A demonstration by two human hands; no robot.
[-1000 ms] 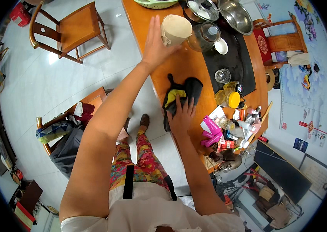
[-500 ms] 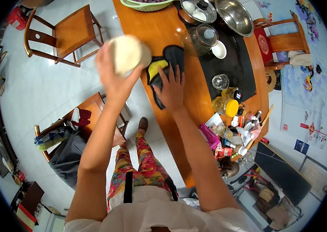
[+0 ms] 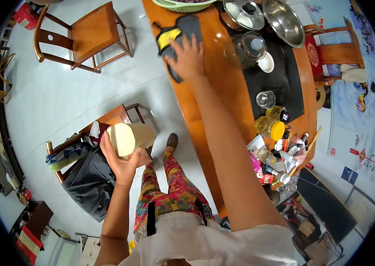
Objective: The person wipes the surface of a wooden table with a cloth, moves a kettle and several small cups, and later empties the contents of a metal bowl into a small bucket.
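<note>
My left hand (image 3: 123, 165) is wrapped round a cream-coloured canister (image 3: 122, 140) with a rounded, pale end facing up. It is held out over the floor, beside the table's left edge and above a chair seat. My right hand (image 3: 188, 62) lies with fingers spread on a flat black cloth piece (image 3: 190, 25) with a yellow patch. That cloth rests on the wooden table (image 3: 209, 128) at its far left edge, one black end reaching the rim. The underside of the canister is hidden.
A green basket (image 3: 185, 5), a lidded pot (image 3: 243, 15), a steel bowl (image 3: 285, 22), and a glass lid (image 3: 249, 48) stand at the far end. Jars (image 3: 269, 127) and small bottles crowd the right side. A wooden chair (image 3: 94, 33) and a bag-laden chair (image 3: 112, 117) stand left.
My left hand has brought the canister down and nearer to my body. The black cloth has slid farther along the table with my right hand still on it. The whole view has shifted slightly.
</note>
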